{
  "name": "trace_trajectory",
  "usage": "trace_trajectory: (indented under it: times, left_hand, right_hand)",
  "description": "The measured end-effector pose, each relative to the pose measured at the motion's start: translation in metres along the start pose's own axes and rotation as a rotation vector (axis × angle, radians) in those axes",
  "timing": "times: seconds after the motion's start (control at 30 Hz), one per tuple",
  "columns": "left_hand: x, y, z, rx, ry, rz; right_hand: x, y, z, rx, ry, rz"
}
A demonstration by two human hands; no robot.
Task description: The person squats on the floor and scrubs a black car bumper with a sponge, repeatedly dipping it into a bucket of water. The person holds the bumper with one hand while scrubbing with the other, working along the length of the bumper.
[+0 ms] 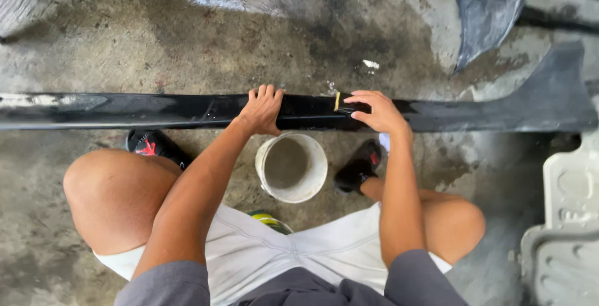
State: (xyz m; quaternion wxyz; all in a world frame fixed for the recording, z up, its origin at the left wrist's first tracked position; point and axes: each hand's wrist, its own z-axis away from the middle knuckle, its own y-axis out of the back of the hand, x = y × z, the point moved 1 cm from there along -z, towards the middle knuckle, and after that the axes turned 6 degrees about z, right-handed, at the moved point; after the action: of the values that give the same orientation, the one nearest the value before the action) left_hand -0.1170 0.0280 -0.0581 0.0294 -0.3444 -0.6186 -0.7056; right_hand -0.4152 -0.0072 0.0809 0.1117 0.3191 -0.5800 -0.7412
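Note:
A long glossy black car body panel (156, 110) lies across the wet concrete floor from left to right. My left hand (262, 109) rests on top of it near the middle, fingers curled over its far edge. My right hand (377, 111) presses a small folded piece of dark sandpaper (343, 104) with a tan edge against the panel just to the right. I am squatting with both knees apart behind the panel.
A white bucket (292, 167) of murky water stands between my feet, just below the panel. Another black panel piece (486, 6) lies at the top right. A pale grey moulded mat (564, 225) sits at the right edge.

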Motion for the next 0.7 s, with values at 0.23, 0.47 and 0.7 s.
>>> trace_trajectory:
  times: [0.23, 0.47, 0.7]
  left_hand:
    - [-0.008, -0.007, 0.006, 0.004, 0.035, 0.061]
    - [-0.001, -0.003, 0.015, -0.013, 0.021, 0.146]
    - [-0.003, 0.009, 0.015, 0.027, -0.048, 0.184]
  right_hand:
    - [-0.032, -0.102, -0.065, 0.039, 0.192, -0.062]
    - [0.110, 0.043, 0.049, -0.181, -0.260, -0.011]
    - [-0.022, -0.075, -0.048, 0.046, 0.112, -0.142]
